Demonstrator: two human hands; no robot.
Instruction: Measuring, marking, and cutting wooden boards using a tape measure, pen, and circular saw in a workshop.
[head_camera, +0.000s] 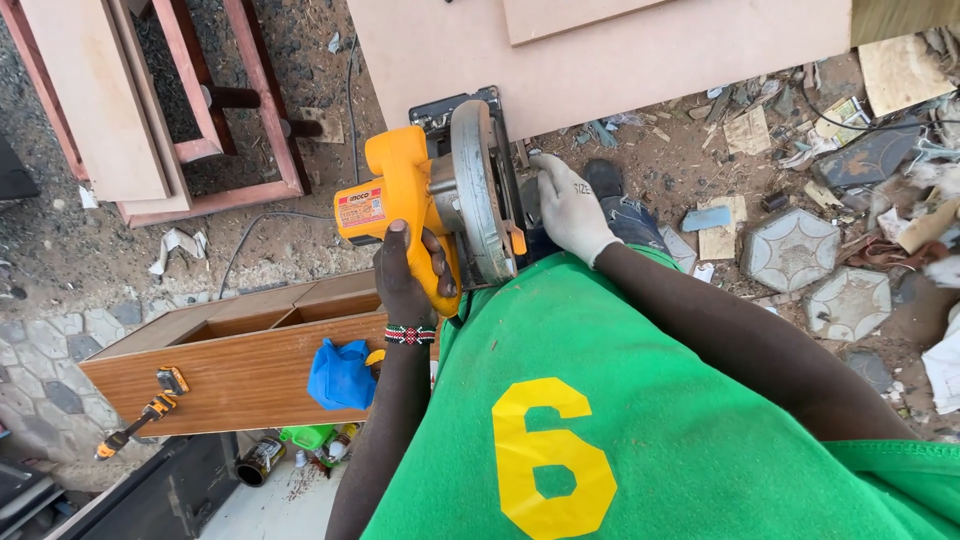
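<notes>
At the bottom of the frame a green shirt (640, 400) with a yellow numeral fills the lower right, with both arms reaching up from it. The left hand (408, 272), bare and with a beaded wristband (410, 335) just below it, is wrapped tight around the yellow handle of a circular saw (440, 195) at the centre of the frame, thumb along the top. The right hand (572, 208), in a white glove, lies just right of the saw with its fingers against the metal blade guard; whether it grips the guard or only rests on it cannot be told. The saw's base plate sits at the lower edge of a pale board (620, 50) in the upper middle. Lower left of the hands lies a brown wooden cabinet box (230, 370) with a blue cloth (340, 375) and an orange drill (135, 425) on it. Upper left stand reddish wooden frames (150, 100). At right, scraps and patterned paving blocks (790, 250) litter the dirt.
</notes>
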